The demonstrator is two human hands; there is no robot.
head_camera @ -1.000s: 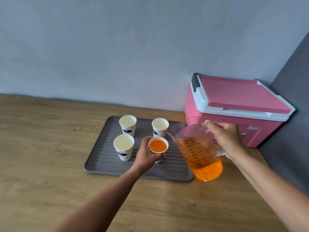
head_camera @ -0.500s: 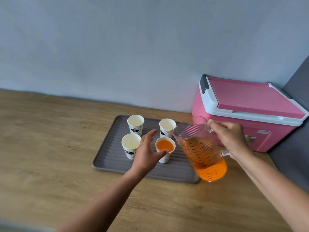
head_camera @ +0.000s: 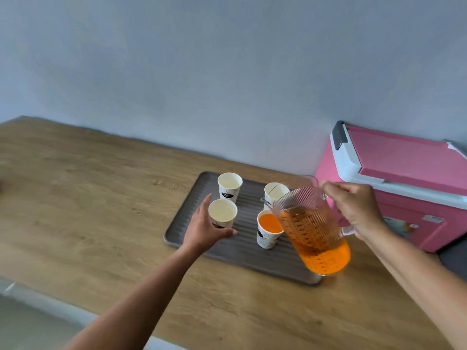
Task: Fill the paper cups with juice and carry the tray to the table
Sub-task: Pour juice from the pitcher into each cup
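Observation:
A grey ribbed tray (head_camera: 252, 251) lies on the wooden counter and carries several paper cups. The front right cup (head_camera: 268, 232) holds orange juice. The front left cup (head_camera: 222, 215) is empty, and my left hand (head_camera: 204, 228) curls around its left side and base. Two more empty cups stand behind, the back left cup (head_camera: 229, 186) and the back right cup (head_camera: 275, 192), the latter partly hidden by the pitcher. My right hand (head_camera: 353, 210) grips the handle of a clear ribbed pitcher (head_camera: 313, 228) half full of juice, tilted left above the tray's right part.
A pink cooler box (head_camera: 404, 183) with a white rim stands against the wall at the right. The wooden counter (head_camera: 88, 210) stretches left and toward me, its front edge at lower left. A dark surface shows at the far right.
My left hand let go of the filled cup and moved left onto the empty front left cup. The pitcher stays tilted in my right hand. The view shifted left.

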